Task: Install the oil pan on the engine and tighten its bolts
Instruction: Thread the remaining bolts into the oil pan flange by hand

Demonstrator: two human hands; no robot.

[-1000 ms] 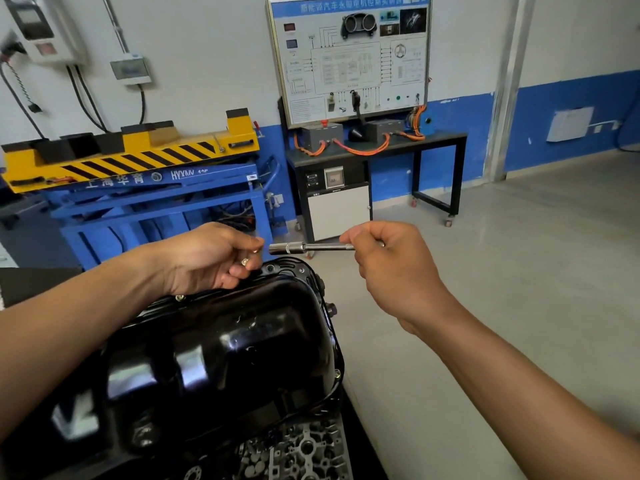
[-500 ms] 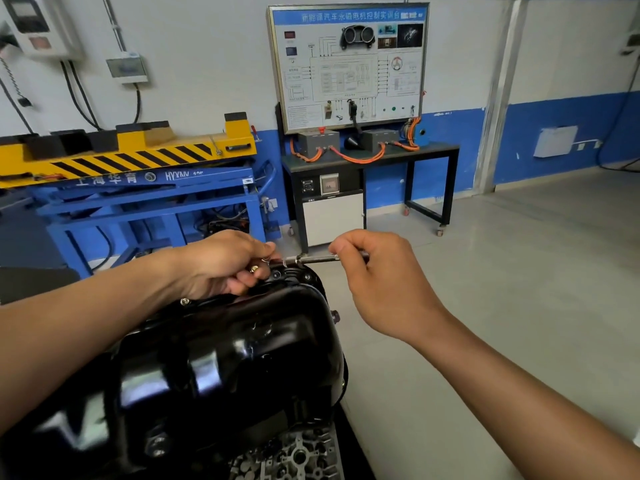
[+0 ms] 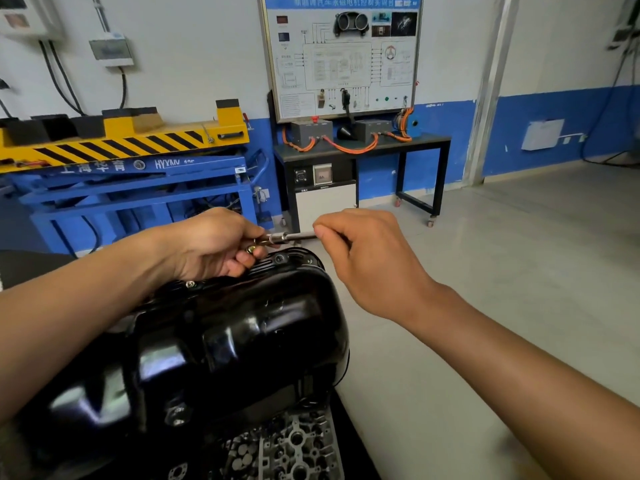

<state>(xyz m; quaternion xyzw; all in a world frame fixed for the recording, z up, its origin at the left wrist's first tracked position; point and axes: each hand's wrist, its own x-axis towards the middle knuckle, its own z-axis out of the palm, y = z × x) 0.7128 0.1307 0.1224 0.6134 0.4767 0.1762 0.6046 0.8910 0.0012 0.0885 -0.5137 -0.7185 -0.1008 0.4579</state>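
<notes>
Gripping driver [image 3: 293, 236], right hand [image 3: 369, 259]; bolt [image 3: 251, 250], left hand [image 3: 211, 244]

White-and-blue wall [image 3: 194, 64], grey floor [image 3: 519, 271]

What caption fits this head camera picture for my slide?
Left hand holds a bolt by the tip of the socket tool gripped by the right hand, above the black oil pan.

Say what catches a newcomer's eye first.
The glossy black oil pan fills the lower left. Above its far edge, the left hand pinches a bolt beside the tip of the socket driver held level by the right hand. A yellow striped lift table stands behind at left.
</notes>
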